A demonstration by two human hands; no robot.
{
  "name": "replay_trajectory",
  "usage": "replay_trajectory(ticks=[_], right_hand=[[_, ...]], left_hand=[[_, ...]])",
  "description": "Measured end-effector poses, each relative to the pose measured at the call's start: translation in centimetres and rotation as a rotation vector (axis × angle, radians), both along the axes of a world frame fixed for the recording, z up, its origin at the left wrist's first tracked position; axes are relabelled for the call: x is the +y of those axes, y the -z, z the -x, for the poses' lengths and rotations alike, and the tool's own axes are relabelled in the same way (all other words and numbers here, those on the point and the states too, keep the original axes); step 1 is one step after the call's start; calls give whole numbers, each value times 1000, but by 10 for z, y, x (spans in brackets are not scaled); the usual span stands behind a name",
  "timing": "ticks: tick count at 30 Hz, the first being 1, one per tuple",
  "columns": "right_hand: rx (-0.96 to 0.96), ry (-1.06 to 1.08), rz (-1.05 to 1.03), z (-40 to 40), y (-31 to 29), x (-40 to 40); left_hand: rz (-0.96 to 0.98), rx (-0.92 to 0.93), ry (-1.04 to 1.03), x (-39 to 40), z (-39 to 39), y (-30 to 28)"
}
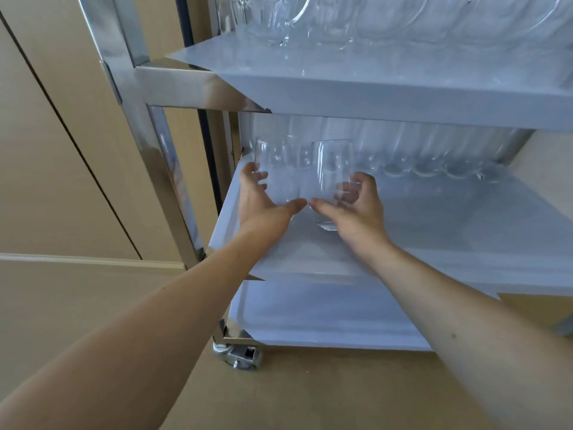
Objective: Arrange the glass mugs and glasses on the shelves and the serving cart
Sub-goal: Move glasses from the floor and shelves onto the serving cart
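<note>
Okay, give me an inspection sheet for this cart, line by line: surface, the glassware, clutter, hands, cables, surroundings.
Surface: middle shelf of a three-tier metal cart, white, front part bare.
Job's things: two glasses at the front left, left glass and right glass; a row of glasses behind; mugs on the top shelf.
Clutter: nothing seen.
Hands: left hand with fingers around the left glass; right hand with fingers around the right glass.
Cables: nothing seen.
Surroundings: bottom shelf, caster wheel, beige wall and floor.

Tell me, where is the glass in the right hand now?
In the head view, the glass is over the cart's middle shelf, near its left front, beside the left hand's glass.
</note>
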State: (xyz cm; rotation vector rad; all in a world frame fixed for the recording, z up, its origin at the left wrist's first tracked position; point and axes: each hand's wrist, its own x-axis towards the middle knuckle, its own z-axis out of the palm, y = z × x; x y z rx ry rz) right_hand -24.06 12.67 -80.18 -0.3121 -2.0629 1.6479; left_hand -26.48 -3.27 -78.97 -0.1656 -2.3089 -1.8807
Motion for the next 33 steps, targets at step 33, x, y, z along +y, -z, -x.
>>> replay_trajectory(ticks=[33], right_hand=[[1, -42, -287, 118, 6, 6]], left_hand=[[-36, 68, -287, 13, 114, 29]])
